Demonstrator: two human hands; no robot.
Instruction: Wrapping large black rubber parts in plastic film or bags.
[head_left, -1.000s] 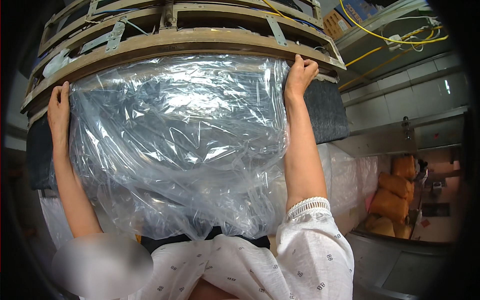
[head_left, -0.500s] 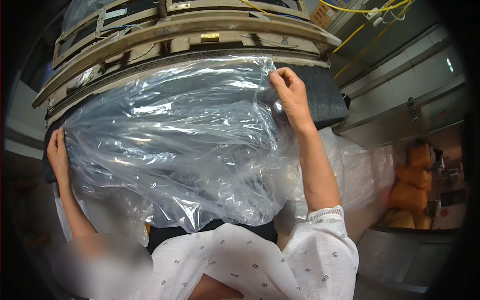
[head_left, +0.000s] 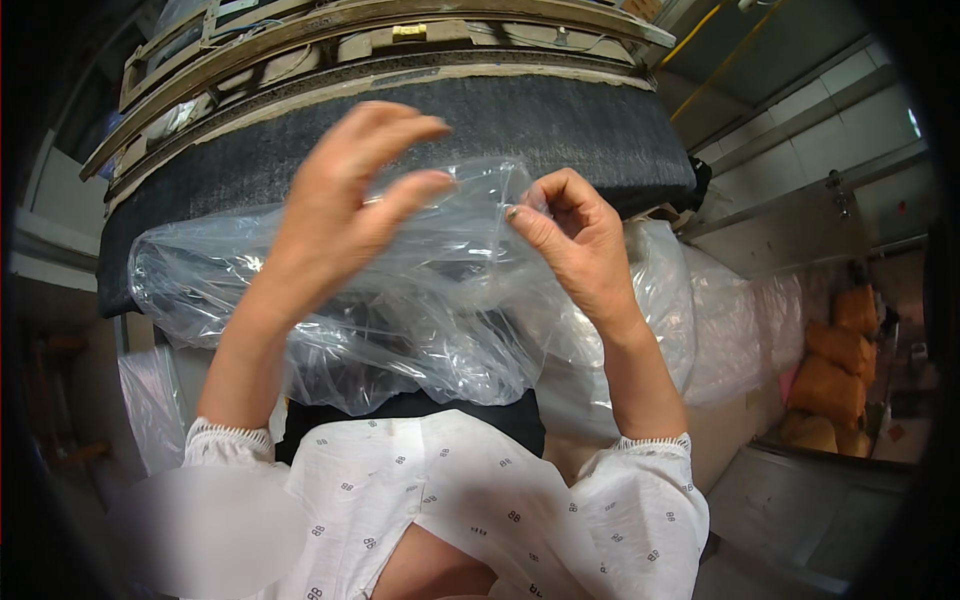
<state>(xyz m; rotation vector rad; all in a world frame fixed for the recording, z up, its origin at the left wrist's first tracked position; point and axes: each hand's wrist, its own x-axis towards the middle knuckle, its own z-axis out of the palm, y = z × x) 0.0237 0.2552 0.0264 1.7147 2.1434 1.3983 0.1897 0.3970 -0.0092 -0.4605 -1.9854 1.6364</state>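
A large sheet of clear plastic film (head_left: 400, 330), wrinkled and shiny, drapes over the near side of a black padded surface (head_left: 560, 120) and down toward my lap. My right hand (head_left: 575, 235) pinches the film's upper right corner between thumb and fingers. Above the film, a little left of that corner, my left hand (head_left: 355, 190) hangs in the air, slightly smeared by motion. Its thumb and fingers are apart with nothing between them.
A wooden frame with metal parts (head_left: 400, 40) runs along the far edge. More clear plastic (head_left: 740, 325) lies to the right, and another piece (head_left: 155, 400) hangs at the lower left. Orange bundles (head_left: 835, 370) are stacked at the far right. Yellow cables (head_left: 690, 40) hang at the upper right.
My left hand has let go of the film's left end and moved right, close to my right hand. The film's upper edge has come nearer to me, baring more of the black surface.
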